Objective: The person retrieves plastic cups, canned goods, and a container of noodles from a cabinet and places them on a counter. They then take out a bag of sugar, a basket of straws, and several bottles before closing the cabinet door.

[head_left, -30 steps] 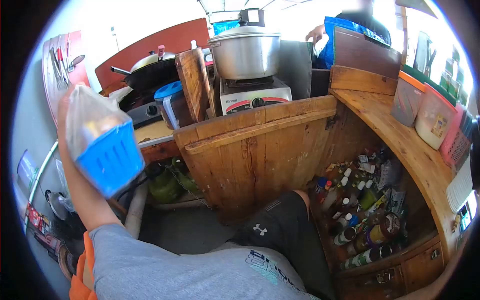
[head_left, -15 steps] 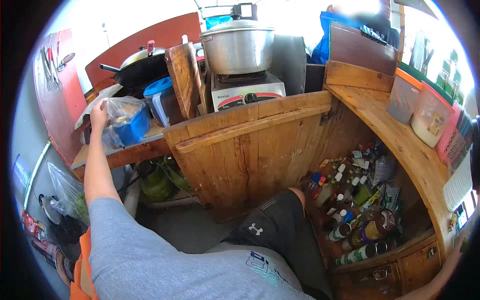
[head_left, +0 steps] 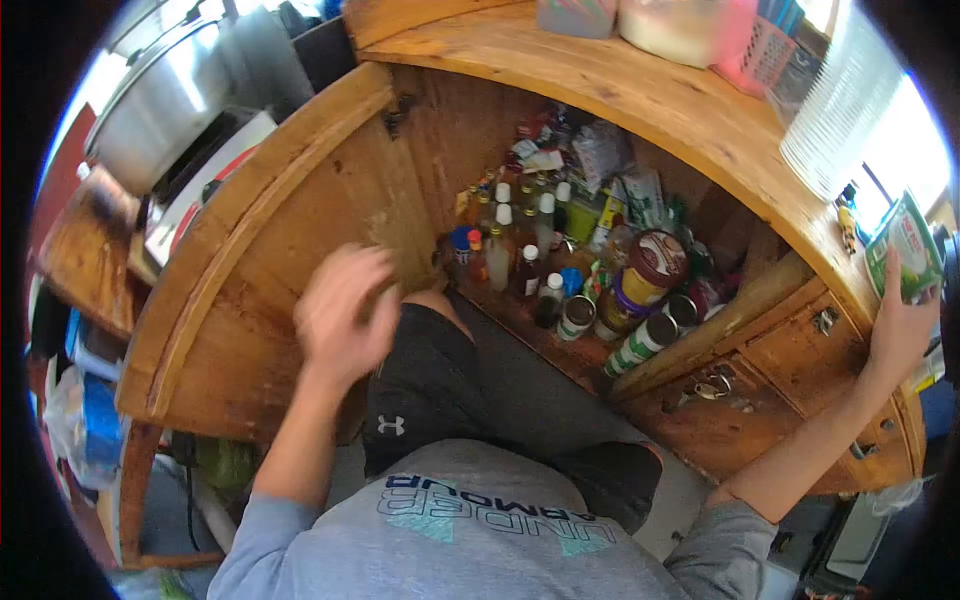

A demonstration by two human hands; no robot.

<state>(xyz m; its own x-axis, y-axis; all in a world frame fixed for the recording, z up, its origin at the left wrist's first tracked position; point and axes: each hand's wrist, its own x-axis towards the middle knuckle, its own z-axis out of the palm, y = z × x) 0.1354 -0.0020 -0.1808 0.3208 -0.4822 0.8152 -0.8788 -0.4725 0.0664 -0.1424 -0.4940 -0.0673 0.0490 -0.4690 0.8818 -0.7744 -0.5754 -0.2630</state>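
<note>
My left hand is in the air in front of the open wooden cabinet door. It is blurred, with the thumb apart from the fingers and nothing seen in it. At the far right, my right hand grips a green-and-white printed pack beside the counter's edge. Between my arms, the open cabinet holds several upright bottles, a jar with a brown lid and a green-labelled can lying tilted.
A curved wooden counter runs above the cabinet, bearing plastic containers and a tall stack of clear lids or cups. On the left are a large metal pot and a wooden board. Keys hang at a lower drawer.
My view has swung right and down to the cabinet. The left hand has left the plastic bag by the blue container and come across to the door. My right hand now shows, holding the pack.
</note>
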